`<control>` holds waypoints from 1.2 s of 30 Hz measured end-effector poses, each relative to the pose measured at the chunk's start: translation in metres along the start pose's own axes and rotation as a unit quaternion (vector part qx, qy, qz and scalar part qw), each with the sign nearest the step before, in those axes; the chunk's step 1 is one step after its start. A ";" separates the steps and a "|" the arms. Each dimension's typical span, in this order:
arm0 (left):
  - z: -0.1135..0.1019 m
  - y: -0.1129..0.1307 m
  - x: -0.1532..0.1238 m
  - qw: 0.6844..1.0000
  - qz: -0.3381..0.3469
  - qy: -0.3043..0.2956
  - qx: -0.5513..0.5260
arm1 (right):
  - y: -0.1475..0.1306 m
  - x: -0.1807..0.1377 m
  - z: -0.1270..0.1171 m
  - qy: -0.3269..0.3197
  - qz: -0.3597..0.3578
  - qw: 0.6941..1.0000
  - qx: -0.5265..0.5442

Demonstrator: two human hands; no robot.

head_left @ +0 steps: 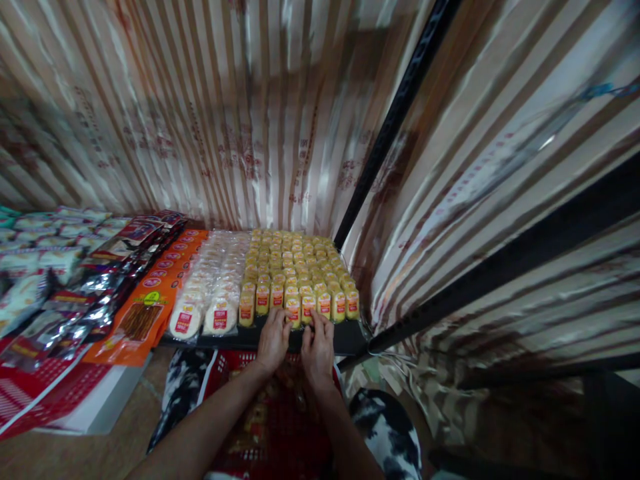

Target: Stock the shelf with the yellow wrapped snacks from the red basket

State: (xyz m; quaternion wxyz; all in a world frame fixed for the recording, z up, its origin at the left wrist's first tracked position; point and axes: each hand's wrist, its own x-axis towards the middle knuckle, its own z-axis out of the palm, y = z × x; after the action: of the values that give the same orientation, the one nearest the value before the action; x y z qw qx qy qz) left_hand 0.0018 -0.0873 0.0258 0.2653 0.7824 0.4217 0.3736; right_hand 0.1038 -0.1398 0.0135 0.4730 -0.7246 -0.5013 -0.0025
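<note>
Small yellow snack packs [300,263] with red and white labels stand in tight rows on a black shelf [350,343]. At the front edge of these rows, my left hand [273,340] has its fingers curled against a front yellow pack [293,308]. My right hand [319,341] is close beside it, fingers bent onto the front pack [309,307] just to the right. Both hands are closed at the packs; the fingertips are partly hidden. Below my forearms sits a red plastic basket [235,359] with more wrapped packs inside, dim and blurred.
Left of the yellow rows stand round white packs [220,317], then orange bags [137,323], dark shiny bags [95,283] and white packs [60,260]. A black post [387,143] and a black bar [450,293] cross the right side. Striped plastic sheeting [260,120] hangs behind.
</note>
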 end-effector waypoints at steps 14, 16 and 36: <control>0.008 0.001 0.000 0.997 -0.014 0.017 0.071 | 0.005 0.003 0.000 -0.017 -0.008 0.999 -0.034; 0.008 0.003 0.001 0.997 -0.021 0.011 0.071 | 0.004 0.003 0.001 -0.014 -0.003 0.999 -0.039; -0.005 0.005 -0.016 0.999 0.003 0.046 0.014 | 0.006 0.005 -0.020 -0.030 -0.001 0.992 0.122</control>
State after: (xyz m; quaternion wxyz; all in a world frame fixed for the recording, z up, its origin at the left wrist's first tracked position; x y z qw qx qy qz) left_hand -0.0061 -0.1031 0.0264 0.2329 0.7693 0.4364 0.4044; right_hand 0.1206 -0.1502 0.0232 0.5425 -0.6610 -0.5123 0.0802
